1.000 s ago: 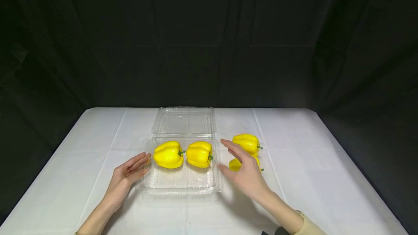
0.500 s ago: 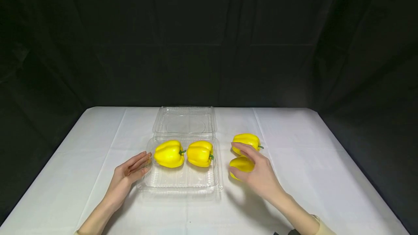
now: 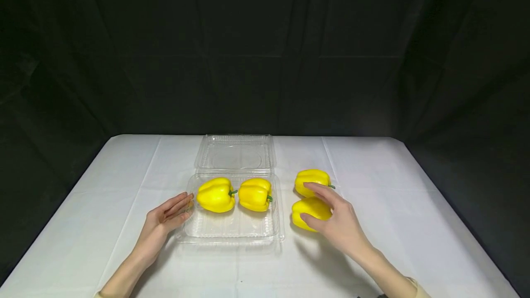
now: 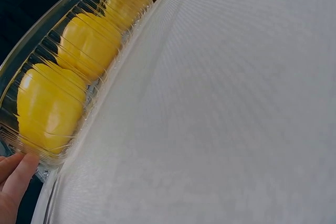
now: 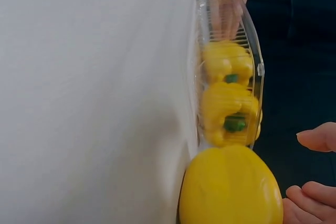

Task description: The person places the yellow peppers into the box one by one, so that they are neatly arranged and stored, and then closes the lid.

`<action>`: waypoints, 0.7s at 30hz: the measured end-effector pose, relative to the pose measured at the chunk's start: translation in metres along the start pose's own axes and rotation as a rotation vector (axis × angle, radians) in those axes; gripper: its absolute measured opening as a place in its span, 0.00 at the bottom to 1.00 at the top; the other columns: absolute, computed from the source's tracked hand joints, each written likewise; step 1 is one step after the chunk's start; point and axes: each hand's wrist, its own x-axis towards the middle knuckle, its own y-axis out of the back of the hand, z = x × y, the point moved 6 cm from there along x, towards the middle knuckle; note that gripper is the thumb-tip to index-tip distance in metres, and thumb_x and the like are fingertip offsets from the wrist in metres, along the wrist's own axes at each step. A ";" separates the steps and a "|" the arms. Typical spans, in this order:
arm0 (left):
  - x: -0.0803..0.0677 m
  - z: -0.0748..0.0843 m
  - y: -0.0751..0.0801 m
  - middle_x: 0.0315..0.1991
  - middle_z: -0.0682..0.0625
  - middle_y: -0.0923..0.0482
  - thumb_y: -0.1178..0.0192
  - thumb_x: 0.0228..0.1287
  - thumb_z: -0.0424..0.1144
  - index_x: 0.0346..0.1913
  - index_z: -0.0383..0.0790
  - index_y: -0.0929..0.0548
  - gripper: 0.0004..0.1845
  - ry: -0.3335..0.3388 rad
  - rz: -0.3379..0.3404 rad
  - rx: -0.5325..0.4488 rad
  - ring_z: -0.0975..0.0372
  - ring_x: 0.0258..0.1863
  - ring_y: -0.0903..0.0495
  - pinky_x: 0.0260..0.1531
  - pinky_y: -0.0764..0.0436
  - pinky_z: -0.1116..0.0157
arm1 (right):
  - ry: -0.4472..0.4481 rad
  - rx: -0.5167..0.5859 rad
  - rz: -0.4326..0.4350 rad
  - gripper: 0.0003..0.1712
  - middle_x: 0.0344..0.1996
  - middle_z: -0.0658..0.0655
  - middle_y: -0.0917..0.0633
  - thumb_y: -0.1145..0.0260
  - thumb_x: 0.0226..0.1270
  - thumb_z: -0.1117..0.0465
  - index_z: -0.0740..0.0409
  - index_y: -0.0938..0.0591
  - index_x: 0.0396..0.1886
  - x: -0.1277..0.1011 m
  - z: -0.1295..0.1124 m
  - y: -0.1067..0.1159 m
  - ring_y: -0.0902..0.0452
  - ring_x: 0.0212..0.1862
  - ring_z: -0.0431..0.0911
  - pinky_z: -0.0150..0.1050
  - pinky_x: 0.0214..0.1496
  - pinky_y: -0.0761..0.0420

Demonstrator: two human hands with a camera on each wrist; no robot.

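A person's two bare hands work on a worktop [image 3: 124,174] covered in white cloth, against a black backdrop. A clear plastic clamshell container [image 3: 232,229] sits open at the centre, its lid [image 3: 235,153] laid flat on the far side. Two yellow bell peppers lie side by side along the tray's far edge: the left pepper [image 3: 215,195] and the right pepper [image 3: 255,194], both with green stems pointing right. The left hand [image 3: 165,219] rests flat on the cloth, straight fingers touching the tray's left wall, its grip wide and holding nothing. To the right of the container, two more yellow peppers lie on the cloth, one beyond the other. The right hand [image 3: 337,222] curls its grip around the near loose pepper [image 3: 308,209], thumb on its near side and fingers over its top. The far loose pepper [image 3: 311,179] lies just beyond it.
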 end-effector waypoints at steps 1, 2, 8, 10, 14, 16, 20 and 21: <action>0.000 0.000 0.000 0.70 0.38 0.30 0.41 0.70 0.35 0.72 0.29 0.35 0.31 -0.002 -0.001 0.000 0.78 0.59 0.26 0.57 0.27 0.80 | 0.003 -0.002 0.004 0.36 0.62 0.53 0.20 0.21 0.51 0.65 0.51 0.21 0.63 -0.001 0.001 0.001 0.22 0.63 0.55 0.52 0.67 0.25; 0.000 0.000 0.000 0.70 0.37 0.30 0.41 0.70 0.35 0.72 0.29 0.35 0.31 -0.004 -0.002 0.000 0.78 0.59 0.26 0.57 0.27 0.80 | 0.005 -0.006 0.008 0.36 0.62 0.53 0.19 0.21 0.52 0.66 0.51 0.21 0.63 -0.001 0.002 0.003 0.22 0.62 0.55 0.52 0.66 0.25; 0.001 0.001 0.000 0.70 0.36 0.31 0.41 0.70 0.33 0.72 0.27 0.36 0.31 -0.024 -0.007 -0.015 0.77 0.60 0.26 0.57 0.26 0.80 | 0.007 -0.045 0.014 0.36 0.62 0.53 0.20 0.21 0.52 0.64 0.51 0.21 0.63 -0.005 0.008 0.009 0.21 0.60 0.54 0.55 0.63 0.22; 0.000 0.002 0.000 0.69 0.36 0.31 0.41 0.70 0.33 0.72 0.27 0.36 0.31 -0.026 -0.008 -0.018 0.76 0.60 0.25 0.57 0.26 0.80 | 0.005 -0.056 0.013 0.36 0.62 0.54 0.20 0.20 0.52 0.63 0.51 0.21 0.63 -0.007 0.011 0.010 0.22 0.60 0.54 0.56 0.62 0.22; 0.000 0.003 -0.001 0.69 0.35 0.31 0.41 0.70 0.33 0.72 0.27 0.36 0.31 -0.026 -0.012 -0.016 0.77 0.59 0.25 0.56 0.26 0.80 | -0.009 -0.062 0.009 0.36 0.63 0.55 0.21 0.20 0.52 0.63 0.52 0.21 0.63 -0.008 0.016 0.013 0.24 0.62 0.55 0.57 0.64 0.24; 0.000 0.003 -0.001 0.69 0.35 0.31 0.41 0.70 0.33 0.72 0.27 0.36 0.31 -0.025 -0.012 -0.017 0.76 0.59 0.25 0.57 0.27 0.80 | -0.019 -0.055 0.003 0.36 0.64 0.56 0.21 0.20 0.52 0.62 0.53 0.21 0.63 -0.009 0.019 0.014 0.25 0.63 0.57 0.58 0.65 0.25; 0.000 0.002 0.000 0.70 0.36 0.31 0.41 0.70 0.33 0.72 0.28 0.36 0.31 -0.018 -0.012 -0.014 0.76 0.60 0.26 0.57 0.27 0.80 | -0.025 -0.054 -0.013 0.37 0.63 0.57 0.21 0.20 0.52 0.60 0.53 0.22 0.64 -0.009 0.021 0.014 0.25 0.64 0.58 0.61 0.64 0.26; 0.000 0.002 0.001 0.70 0.36 0.31 0.41 0.70 0.33 0.72 0.28 0.36 0.31 -0.017 -0.012 -0.012 0.76 0.60 0.26 0.57 0.27 0.80 | -0.025 -0.058 -0.015 0.38 0.63 0.56 0.21 0.20 0.52 0.60 0.52 0.22 0.64 -0.009 0.021 0.014 0.25 0.63 0.57 0.61 0.64 0.26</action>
